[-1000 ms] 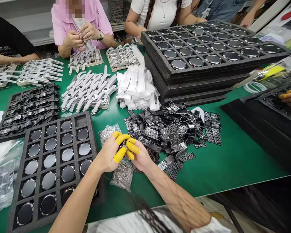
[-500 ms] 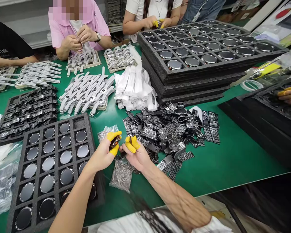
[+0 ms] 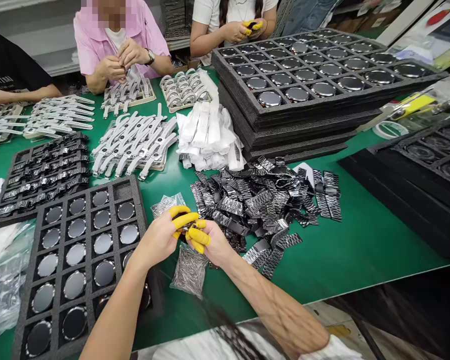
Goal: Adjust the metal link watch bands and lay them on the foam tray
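My left hand (image 3: 159, 239), with yellow finger cots on, is closed around a small dark watch head (image 3: 186, 227). My right hand (image 3: 216, 244), also in yellow cots, presses its fingertips against the same watch head from the right. Most of the piece is hidden by the fingers. Just below lies a clear bag of thin metal pins (image 3: 189, 272); a second bag of pins (image 3: 164, 204) is behind my left hand. A heap of black metal watch straps (image 3: 247, 200) spreads behind and to the right of my hands.
At left is a black foam tray (image 3: 138, 197) of round watch heads. Farther back are a tray of black-strapped watches (image 3: 47, 175), white-strapped watches (image 3: 135, 140), white wrapped pieces (image 3: 206, 135) and stacked foam trays (image 3: 285, 117). Co-workers' hands (image 3: 122, 60) work across the table.
My hands have come together: the right fingers, apart from the watch head before, now touch it. A co-worker's yellow-tipped hand at the far right has left the view.
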A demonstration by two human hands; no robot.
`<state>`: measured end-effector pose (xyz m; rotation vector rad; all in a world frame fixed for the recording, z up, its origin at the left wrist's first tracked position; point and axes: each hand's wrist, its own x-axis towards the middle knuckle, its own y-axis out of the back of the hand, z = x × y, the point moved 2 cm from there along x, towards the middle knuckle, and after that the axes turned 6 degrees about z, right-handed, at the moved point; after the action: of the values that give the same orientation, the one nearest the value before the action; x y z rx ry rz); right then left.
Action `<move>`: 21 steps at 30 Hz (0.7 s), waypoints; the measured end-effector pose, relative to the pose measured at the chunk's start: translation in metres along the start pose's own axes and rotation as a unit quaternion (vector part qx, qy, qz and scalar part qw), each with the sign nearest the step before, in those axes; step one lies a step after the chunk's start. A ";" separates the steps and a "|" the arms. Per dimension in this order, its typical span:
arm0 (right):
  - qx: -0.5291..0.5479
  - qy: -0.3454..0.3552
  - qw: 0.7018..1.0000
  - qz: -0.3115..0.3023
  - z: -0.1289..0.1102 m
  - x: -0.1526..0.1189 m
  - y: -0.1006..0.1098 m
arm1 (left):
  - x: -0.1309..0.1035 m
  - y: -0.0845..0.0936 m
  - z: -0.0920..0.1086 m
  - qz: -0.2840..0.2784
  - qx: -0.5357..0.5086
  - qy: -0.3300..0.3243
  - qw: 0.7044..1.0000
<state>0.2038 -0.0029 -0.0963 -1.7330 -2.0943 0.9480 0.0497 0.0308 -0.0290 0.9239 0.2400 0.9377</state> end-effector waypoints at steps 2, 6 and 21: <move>0.006 0.002 1.000 0.010 -0.002 0.000 0.000 | 0.000 0.001 -0.001 0.003 -0.003 -0.006 1.000; 0.016 0.008 1.000 0.021 -0.003 0.000 -0.003 | 0.000 0.000 -0.002 0.005 -0.012 -0.007 1.000; 0.057 0.017 0.993 0.101 0.001 -0.001 -0.008 | 0.004 -0.008 0.012 0.036 -0.076 -0.005 0.996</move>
<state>0.1972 -0.0047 -0.0918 -1.9142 -1.8313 1.0637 0.0633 0.0250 -0.0269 0.8003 0.1260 1.0043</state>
